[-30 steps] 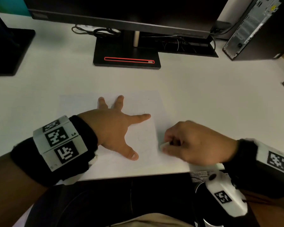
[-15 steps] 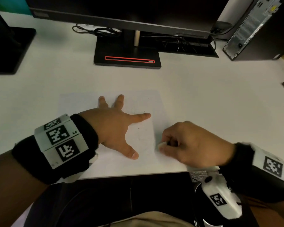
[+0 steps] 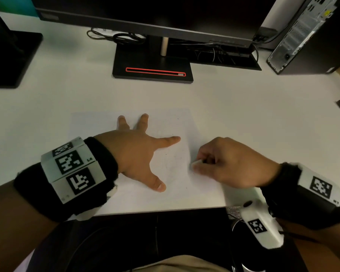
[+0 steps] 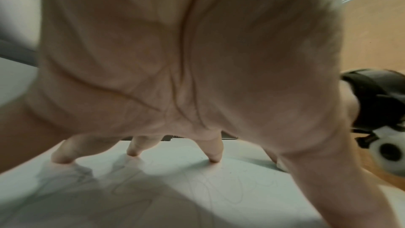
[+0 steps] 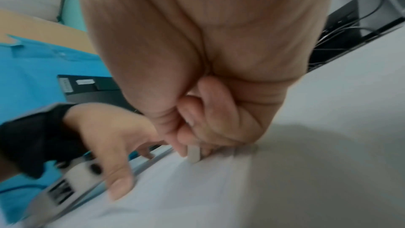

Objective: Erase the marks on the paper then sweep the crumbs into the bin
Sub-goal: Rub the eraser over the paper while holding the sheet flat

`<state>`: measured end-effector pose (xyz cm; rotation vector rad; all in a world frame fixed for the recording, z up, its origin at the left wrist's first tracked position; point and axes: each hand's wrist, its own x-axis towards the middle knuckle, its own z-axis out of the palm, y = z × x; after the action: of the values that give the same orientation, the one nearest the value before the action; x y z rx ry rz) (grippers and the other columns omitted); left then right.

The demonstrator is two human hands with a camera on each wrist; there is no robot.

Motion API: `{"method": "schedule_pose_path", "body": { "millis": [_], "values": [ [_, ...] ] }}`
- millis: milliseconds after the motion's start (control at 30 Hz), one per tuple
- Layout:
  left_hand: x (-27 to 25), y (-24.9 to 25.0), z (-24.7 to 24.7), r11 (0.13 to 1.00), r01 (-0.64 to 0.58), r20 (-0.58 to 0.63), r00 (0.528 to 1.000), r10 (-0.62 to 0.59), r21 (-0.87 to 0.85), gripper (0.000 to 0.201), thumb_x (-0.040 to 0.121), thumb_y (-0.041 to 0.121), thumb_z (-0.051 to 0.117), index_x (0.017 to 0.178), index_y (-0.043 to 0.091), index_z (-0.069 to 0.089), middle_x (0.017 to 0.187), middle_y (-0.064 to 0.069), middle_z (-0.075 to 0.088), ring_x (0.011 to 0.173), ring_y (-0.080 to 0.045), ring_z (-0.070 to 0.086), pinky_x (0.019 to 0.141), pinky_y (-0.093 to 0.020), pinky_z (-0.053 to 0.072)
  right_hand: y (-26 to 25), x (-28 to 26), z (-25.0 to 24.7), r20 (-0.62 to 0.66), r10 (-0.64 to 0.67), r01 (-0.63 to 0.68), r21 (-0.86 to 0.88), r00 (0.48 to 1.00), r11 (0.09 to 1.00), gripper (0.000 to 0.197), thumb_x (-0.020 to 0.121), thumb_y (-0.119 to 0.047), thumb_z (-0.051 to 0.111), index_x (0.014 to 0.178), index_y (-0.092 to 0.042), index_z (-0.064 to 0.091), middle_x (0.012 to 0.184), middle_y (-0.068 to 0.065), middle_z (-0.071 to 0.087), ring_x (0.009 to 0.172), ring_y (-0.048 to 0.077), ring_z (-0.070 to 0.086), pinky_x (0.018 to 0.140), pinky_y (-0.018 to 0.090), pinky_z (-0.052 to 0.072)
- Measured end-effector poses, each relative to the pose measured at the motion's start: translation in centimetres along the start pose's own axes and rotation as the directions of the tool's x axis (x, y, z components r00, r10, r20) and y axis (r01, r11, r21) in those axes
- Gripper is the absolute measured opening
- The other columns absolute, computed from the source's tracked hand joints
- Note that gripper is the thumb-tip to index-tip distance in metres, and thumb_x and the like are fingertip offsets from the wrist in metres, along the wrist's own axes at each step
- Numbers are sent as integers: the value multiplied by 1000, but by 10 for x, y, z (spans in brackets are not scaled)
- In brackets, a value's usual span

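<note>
Head view puts my left hand [image 3: 137, 154] at centre frame, fingers spread wide and pressed flat on the white sheet of paper [image 3: 171, 126] lying on the white worktop [image 3: 243, 114]. Just right of it, my right hand [image 3: 230, 163] pinches a small white eraser [image 3: 196, 163] with curled fingers, its tip touching the paper near the sheet's right edge, beside faint pencil marks [image 3: 173, 163]. A black monitor base [image 3: 151, 65] stands at upper centre.

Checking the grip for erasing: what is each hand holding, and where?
Right hand pinches the eraser by its upper end; left hand holds nothing.
</note>
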<state>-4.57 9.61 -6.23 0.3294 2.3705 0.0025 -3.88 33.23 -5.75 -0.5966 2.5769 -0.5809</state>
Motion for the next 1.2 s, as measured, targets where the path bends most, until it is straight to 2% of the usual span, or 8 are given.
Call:
{"method": "schedule_pose_path", "body": {
  "millis": [133, 300, 467, 600, 767, 900, 1067, 1200],
  "values": [
    [-1, -1, 2, 1000, -1, 2, 1000, 1, 2, 115, 57, 87, 68, 127, 80, -23, 158, -5, -39, 142, -57, -26, 113, -67, 27, -17, -14, 12, 165, -104, 112, -39, 981, 993, 29, 94, -38, 66, 77, -14, 67, 63, -4, 63, 56, 5, 54, 53, 14, 39],
    [0, -1, 0, 1000, -3, -3, 1000, 3, 1, 115, 57, 87, 68, 128, 79, -23, 159, -4, -38, 142, -56, -26, 114, -67, 26, 2, -2, -2, 24, -4, 5, -18, 1000, 1000, 31, 95, -38, 66, 78, -13, 70, 65, 1, 66, 52, 5, 51, 51, 16, 39],
    [1, -1, 0, 1000, -1, 1, 1000, 1, 15, 116, 57, 88, 67, 127, 79, -24, 158, -5, -38, 142, -57, -25, 113, -67, 28, -13, -6, 7, 159, -66, 73, -36, 985, 997, 30, 94, -39, 66, 81, -13, 70, 66, -2, 65, 55, 5, 52, 54, 16, 41],
    [0, -1, 0, 1000, 1, 4, 1000, -1, 11, 116, 56, 88, 67, 128, 79, -24, 158, -3, -38, 142, -56, -25, 114, -66, 27, 2, 13, -7, -8, 31, -31, -28, 999, 999, 31, 95, -33, 66, 75, -9, 67, 60, -2, 58, 51, 6, 47, 50, 18, 37],
    [0, -1, 0, 1000, -5, 4, 1000, 4, 12, 115, 57, 87, 67, 127, 79, -24, 158, -5, -38, 142, -57, -25, 113, -67, 28, -15, 5, 6, 158, -59, 71, -68, 986, 995, 31, 95, -37, 64, 79, -11, 68, 66, 1, 64, 55, 6, 51, 54, 18, 40],
    [-1, 0, -1, 1000, 1, 6, 1000, -1, 14, 116, 58, 87, 67, 130, 77, -23, 159, -5, -38, 142, -57, -25, 115, -66, 26, 0, 16, -9, -2, 28, -29, -28, 1000, 999, 32, 95, -33, 65, 76, -7, 67, 65, 7, 63, 50, 7, 46, 50, 19, 37],
    [-1, -1, -1, 1000, -5, 5, 1000, 4, 16, 115, 58, 87, 68, 128, 79, -24, 158, -5, -38, 142, -57, -25, 113, -66, 27, -14, 5, 6, 153, -40, 51, -70, 987, 996, 33, 95, -41, 64, 80, -12, 69, 67, -1, 66, 59, 10, 57, 58, 26, 46],
    [-1, -1, 0, 1000, 0, 11, 1000, 0, 9, 116, 57, 87, 68, 129, 78, -23, 158, -4, -39, 142, -56, -26, 114, -67, 26, -4, 14, -3, -6, 28, -28, -36, 1000, 999, 32, 95, -34, 65, 75, -9, 66, 65, 5, 64, 52, 7, 48, 54, 24, 41]
  ]
}}
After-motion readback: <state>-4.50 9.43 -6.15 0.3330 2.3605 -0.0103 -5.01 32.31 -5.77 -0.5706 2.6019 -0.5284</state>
